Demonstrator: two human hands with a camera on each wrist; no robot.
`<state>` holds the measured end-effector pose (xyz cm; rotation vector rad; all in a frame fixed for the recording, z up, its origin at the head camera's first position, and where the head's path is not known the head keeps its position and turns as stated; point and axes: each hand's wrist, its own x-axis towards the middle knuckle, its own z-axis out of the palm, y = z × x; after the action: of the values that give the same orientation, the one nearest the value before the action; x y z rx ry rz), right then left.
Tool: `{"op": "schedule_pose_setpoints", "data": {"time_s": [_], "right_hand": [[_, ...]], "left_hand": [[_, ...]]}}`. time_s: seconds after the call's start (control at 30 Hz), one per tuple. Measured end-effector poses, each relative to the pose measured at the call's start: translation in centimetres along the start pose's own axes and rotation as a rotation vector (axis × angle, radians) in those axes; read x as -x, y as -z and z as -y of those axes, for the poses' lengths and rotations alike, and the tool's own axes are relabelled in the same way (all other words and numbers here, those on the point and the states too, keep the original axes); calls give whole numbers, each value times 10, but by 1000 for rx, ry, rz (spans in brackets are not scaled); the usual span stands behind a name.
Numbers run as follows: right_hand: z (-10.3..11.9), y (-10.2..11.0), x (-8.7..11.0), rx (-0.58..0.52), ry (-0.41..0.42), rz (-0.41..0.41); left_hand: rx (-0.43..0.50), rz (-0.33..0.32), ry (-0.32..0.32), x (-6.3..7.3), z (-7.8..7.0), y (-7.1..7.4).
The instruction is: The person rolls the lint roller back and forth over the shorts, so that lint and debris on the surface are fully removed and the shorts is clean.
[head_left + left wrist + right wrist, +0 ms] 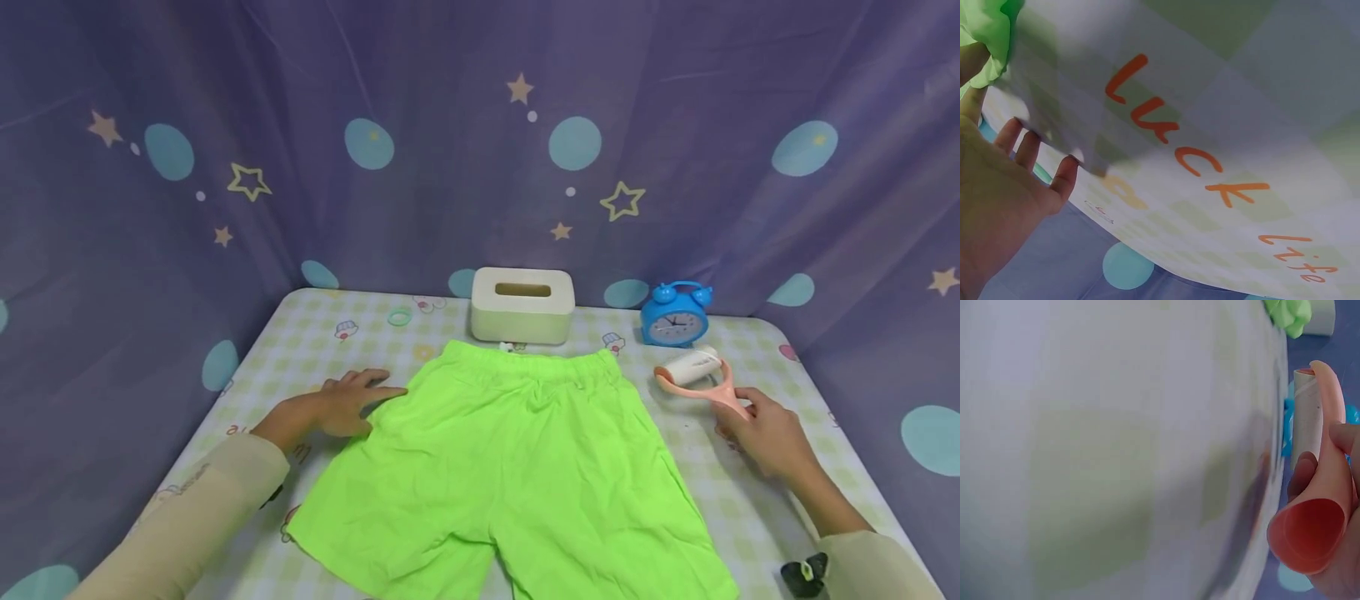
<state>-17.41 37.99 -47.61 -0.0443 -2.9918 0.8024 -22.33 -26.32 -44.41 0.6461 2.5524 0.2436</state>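
Bright green shorts [495, 450] lie spread flat in the middle of the table, waistband toward the back, with some wrinkles. My left hand [345, 406] rests at their left edge, index finger extended and touching the fabric. In the left wrist view, the thumb and index finger are against the green cloth [985, 31], while the other fingers are loosely bent over the tablecloth. To the right of the shorts, my right hand [768, 433] grips the pink handle of a lint roller [692, 365]. Its white roll faces the back left, and the handle's hollow end shows in the right wrist view.
A pale green tissue box [521, 321] with a white top stands behind the waistband. The blue alarm clock [675, 315] is at the back right, just behind the roller. A small green ring [400, 317] lies at the back left. Checked cloth [315, 342] covers the table; a purple curtain [450, 67] hangs around it.
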Motion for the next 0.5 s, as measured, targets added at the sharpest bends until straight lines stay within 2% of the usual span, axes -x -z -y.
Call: {"op": "schedule_pose_setpoints", "data": {"time_s": [0.2,0.5], "right_hand": [[-16,-4,0,36,-18,21],[-17,-11,-2,74,29,5]], "left_hand": [[-14,-2,-8,1,2,0],[-10,-1,-7,1,4,2]]}}
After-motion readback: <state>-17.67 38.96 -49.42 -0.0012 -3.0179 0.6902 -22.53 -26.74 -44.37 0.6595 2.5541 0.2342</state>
